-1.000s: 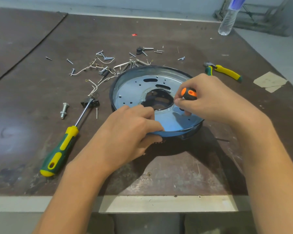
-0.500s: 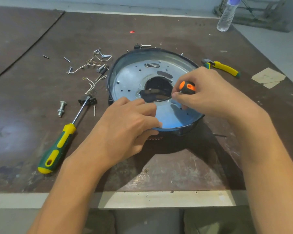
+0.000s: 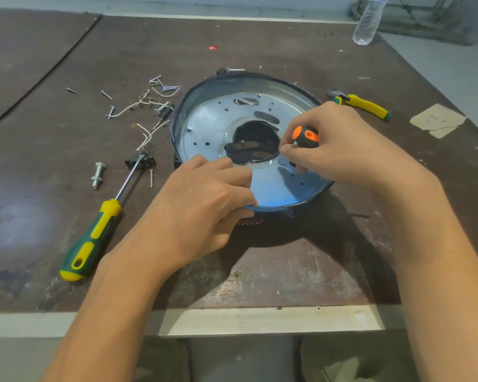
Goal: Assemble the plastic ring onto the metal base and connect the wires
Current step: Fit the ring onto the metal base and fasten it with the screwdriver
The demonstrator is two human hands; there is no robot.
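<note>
Shiny round metal base (image 3: 218, 128) on scuffed brown table (image 3: 259, 271)

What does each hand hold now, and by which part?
The right hand grips a small screwdriver by its orange-black handle. The left hand holds the metal base by its near rim, fingers on top, thumb below.

A dark brown, scratched surface (image 3: 155, 45) is seen, edged at the front by a pale strip (image 3: 232, 319). A grey floor (image 3: 452, 73) is seen past it. A patch of light (image 3: 20, 224) is thrown on its left.
</note>
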